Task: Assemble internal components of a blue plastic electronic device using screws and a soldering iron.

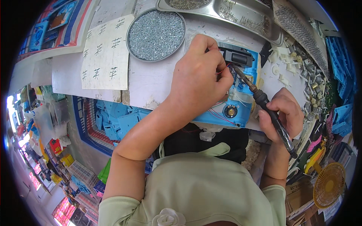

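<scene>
My right hand (283, 115) grips the black handle of a soldering iron (264, 101). Its metal tip points up and left, close to the fingers of my left hand (201, 71). Those fingers are pinched together over a light-blue plastic housing (246, 113), at a thin red wire (227, 66); the fingertips are partly hidden. A black rectangular part (239, 58) lies at the housing's upper end, right by the iron's tip. Lower in the housing sit a small round speaker (231, 111) and several loose wires.
Left of my hand stands a round tray of small screws (156, 35), beside a handwritten sheet (105, 56). A metal compartment tray (241, 22) is at the back. Small metal and white parts (307, 71) spread to the right. A crate (85, 124) with blue pieces stands below the table edge.
</scene>
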A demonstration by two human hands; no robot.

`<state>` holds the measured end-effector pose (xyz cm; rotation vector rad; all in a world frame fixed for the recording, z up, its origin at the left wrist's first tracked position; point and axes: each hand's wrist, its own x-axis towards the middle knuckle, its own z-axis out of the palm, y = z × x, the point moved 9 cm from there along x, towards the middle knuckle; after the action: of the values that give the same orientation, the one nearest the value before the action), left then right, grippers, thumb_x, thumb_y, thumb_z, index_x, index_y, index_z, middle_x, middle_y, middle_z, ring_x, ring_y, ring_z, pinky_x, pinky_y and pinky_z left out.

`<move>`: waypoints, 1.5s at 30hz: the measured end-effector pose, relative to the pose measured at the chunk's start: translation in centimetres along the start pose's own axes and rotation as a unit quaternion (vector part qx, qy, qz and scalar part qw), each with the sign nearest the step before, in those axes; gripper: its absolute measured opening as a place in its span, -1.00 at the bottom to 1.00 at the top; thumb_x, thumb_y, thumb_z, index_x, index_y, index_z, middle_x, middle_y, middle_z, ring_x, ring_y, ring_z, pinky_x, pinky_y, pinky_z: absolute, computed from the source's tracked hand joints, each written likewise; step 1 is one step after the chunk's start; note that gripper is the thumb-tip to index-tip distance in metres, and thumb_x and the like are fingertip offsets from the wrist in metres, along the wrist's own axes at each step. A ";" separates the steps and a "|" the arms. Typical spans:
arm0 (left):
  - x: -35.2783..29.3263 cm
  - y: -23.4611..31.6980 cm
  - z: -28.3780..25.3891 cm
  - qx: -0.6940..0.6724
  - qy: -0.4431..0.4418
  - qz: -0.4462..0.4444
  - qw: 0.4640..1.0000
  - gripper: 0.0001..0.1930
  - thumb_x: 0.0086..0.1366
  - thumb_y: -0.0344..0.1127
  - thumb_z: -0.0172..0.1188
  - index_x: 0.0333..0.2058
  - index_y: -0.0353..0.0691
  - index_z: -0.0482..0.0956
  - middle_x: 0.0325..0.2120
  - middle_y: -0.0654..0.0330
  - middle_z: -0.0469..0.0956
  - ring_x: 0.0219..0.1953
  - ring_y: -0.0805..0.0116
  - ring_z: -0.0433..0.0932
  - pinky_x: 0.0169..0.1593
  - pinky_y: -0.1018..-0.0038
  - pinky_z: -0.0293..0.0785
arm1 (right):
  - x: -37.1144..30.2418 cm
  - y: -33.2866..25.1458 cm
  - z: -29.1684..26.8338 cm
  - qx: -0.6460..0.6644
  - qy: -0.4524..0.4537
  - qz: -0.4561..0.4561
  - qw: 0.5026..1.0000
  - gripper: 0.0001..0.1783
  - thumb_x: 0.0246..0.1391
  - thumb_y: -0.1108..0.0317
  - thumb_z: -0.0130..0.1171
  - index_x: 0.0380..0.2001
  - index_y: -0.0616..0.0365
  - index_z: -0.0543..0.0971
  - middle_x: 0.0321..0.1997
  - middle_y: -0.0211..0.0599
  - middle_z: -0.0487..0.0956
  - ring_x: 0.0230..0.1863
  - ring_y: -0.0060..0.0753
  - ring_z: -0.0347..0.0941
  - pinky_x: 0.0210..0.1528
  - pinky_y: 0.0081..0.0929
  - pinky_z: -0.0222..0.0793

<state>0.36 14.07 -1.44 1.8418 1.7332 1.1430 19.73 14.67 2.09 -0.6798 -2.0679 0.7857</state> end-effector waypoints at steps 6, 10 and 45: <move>0.1 0.3 -0.1 0.010 0.010 0.013 1.000 -0.91 0.00 -0.53 0.34 -0.53 -0.36 0.58 -0.28 0.12 0.43 -0.47 0.37 0.56 -0.40 0.48 0.55 | 0.0 0.0 -0.2 -0.001 0.003 0.000 1.000 -0.70 -0.14 0.47 0.47 -0.32 0.19 0.56 -0.59 -0.34 0.48 -0.60 -0.38 0.34 -0.58 -0.51 0.17; 0.1 0.2 0.0 0.006 0.008 0.005 1.000 -0.91 0.00 -0.53 0.34 -0.53 -0.37 0.58 -0.28 0.12 0.43 -0.46 0.37 0.56 -0.41 0.48 0.55 | -0.2 -0.2 -0.3 0.007 0.003 -0.007 1.000 -0.69 -0.13 0.47 0.47 -0.31 0.20 0.55 -0.58 -0.33 0.49 -0.60 -0.37 0.33 -0.57 -0.49 0.16; -1.0 2.6 2.8 -0.102 -0.212 0.057 0.970 -0.87 0.14 -0.47 0.39 -0.32 -0.25 0.65 -0.45 0.19 0.60 -0.42 0.30 0.59 -0.33 0.41 0.50 | -5.9 1.4 -4.6 0.128 0.197 0.207 0.950 -0.46 0.10 0.35 0.40 0.12 0.31 0.50 -0.13 -0.14 0.60 -0.14 -0.31 0.57 0.03 -0.36 0.44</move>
<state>4.25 13.36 -1.54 1.9047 1.2410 0.8480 26.91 12.83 0.42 -1.0452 -1.4489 1.0339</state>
